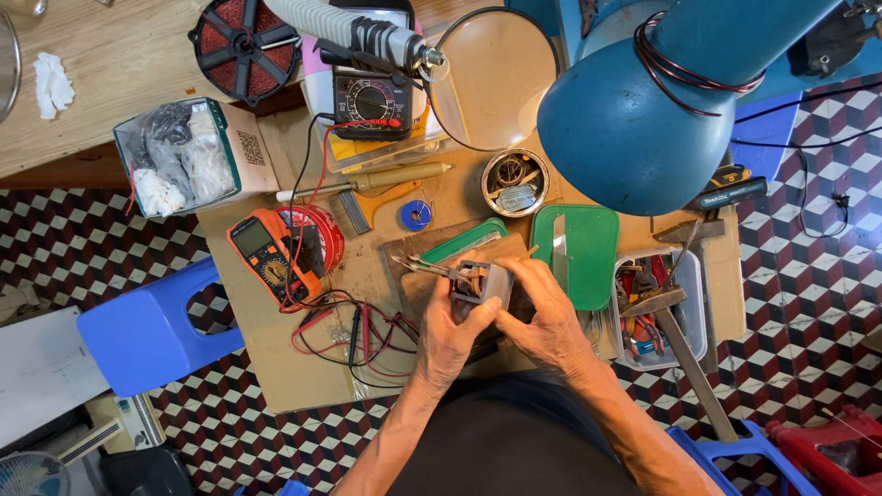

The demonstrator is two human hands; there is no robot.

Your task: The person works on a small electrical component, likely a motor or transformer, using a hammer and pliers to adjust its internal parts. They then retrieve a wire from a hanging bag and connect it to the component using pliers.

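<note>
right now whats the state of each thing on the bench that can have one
left hand: gripping the small grey block
right hand: gripping the same block
small grey block: held up between both hands
round tin: open, parts inside
green lid: lying flat
orange multimeter: lying flat, leads attached

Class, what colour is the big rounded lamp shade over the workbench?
The lamp shade is blue, shown in the head view.

Green-and-white carton (pixel 188 156) lying open at ten o'clock with a square code label, orange multimeter (pixel 269 255) showing its grey screen at nine o'clock, black analogue meter (pixel 372 103) sitting at twelve o'clock.
</note>
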